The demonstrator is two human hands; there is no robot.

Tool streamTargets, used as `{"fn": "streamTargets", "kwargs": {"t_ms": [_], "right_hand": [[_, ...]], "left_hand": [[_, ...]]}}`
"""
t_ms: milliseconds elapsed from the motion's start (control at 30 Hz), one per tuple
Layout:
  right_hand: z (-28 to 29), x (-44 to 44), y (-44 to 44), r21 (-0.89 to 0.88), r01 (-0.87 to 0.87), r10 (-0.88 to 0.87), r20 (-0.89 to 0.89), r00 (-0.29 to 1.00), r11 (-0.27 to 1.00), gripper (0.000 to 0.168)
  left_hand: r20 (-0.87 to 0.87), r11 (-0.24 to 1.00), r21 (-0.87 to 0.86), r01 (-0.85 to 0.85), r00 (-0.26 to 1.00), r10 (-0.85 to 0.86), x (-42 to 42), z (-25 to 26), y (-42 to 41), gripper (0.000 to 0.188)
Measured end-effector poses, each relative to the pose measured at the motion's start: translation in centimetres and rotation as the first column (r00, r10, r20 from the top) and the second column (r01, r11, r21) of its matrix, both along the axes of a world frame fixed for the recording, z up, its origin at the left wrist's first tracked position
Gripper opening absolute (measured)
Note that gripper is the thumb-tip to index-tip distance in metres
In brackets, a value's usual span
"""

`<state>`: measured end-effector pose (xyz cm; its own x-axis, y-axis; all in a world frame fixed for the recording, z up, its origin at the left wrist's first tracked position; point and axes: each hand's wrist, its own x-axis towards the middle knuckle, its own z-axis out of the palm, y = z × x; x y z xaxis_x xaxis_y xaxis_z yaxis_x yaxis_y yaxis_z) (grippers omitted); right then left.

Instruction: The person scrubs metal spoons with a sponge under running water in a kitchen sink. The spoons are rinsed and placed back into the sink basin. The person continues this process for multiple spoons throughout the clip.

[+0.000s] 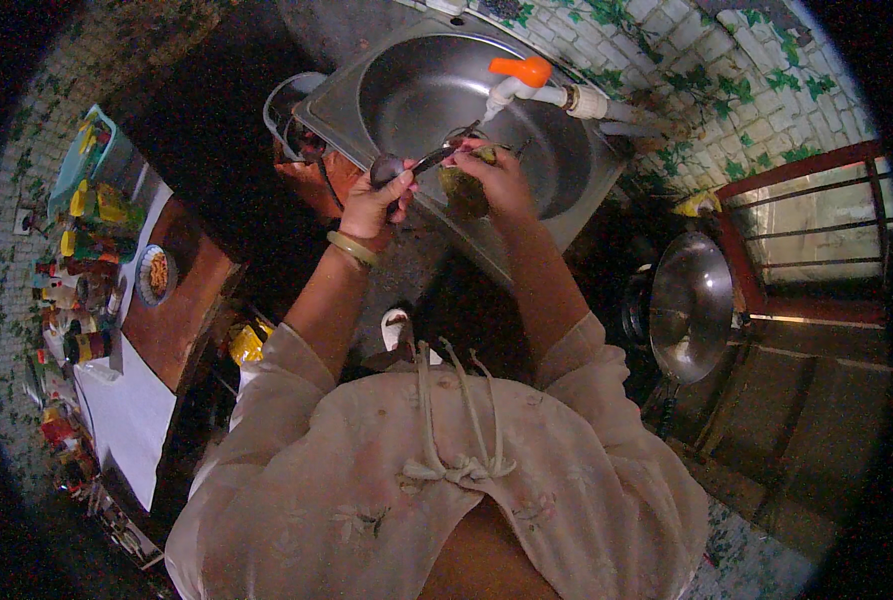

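My left hand grips a dark metal spoon or ladle close to its rounded bowl, over the front rim of the stainless steel sink. The handle slants up and right towards the tap. My right hand has its fingers against the far part of that handle. A small greenish-yellow thing, perhaps a scouring pad, sits in the right fingers. Below them is a yellowish item, too dim to identify. The white tap with an orange lever stands just beyond the right hand; running water cannot be made out.
A bucket-like container and an orange-red bag or bin are left of the sink. Further left, a table holds a bowl of food and several bottles. A wok stands at right, near a barred window.
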<state>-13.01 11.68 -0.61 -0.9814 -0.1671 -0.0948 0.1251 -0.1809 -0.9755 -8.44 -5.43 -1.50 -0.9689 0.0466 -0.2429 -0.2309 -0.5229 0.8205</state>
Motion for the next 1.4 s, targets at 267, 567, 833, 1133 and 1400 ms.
{"fn": "streamTargets", "kwargs": {"t_ms": [267,567,833,1133,1400], "right_hand": [[3.3,1.5,-0.7,-0.282,-0.129,0.178,0.157,0.971,0.951,0.018],[3.1,1.0,-0.7,-0.375,-0.172,0.260,0.196,0.946,0.911,0.017],[3.0,1.0,-0.9,-0.395,-0.141,0.241,0.214,0.947,0.908,0.019],[2.8,1.0,-1.0,-0.407,-0.105,0.207,0.215,0.954,0.907,0.020],[3.0,1.2,-1.0,-0.433,-0.110,0.215,0.202,0.955,0.895,0.020]], "left_hand": [[-0.019,1.000,0.003,0.001,1.000,-0.001,-0.1,-0.5,0.1,0.020],[-0.048,1.000,-0.007,-0.030,0.998,0.030,-0.3,-1.1,0.4,0.021],[-0.036,1.000,-0.029,0.008,0.999,-0.009,-0.2,-1.5,0.0,0.023],[-0.034,1.000,-0.007,0.003,0.999,-0.004,0.0,-1.1,0.3,0.022],[-0.013,0.998,-0.003,-0.059,0.998,0.059,0.0,-0.6,0.8,0.019]]}}
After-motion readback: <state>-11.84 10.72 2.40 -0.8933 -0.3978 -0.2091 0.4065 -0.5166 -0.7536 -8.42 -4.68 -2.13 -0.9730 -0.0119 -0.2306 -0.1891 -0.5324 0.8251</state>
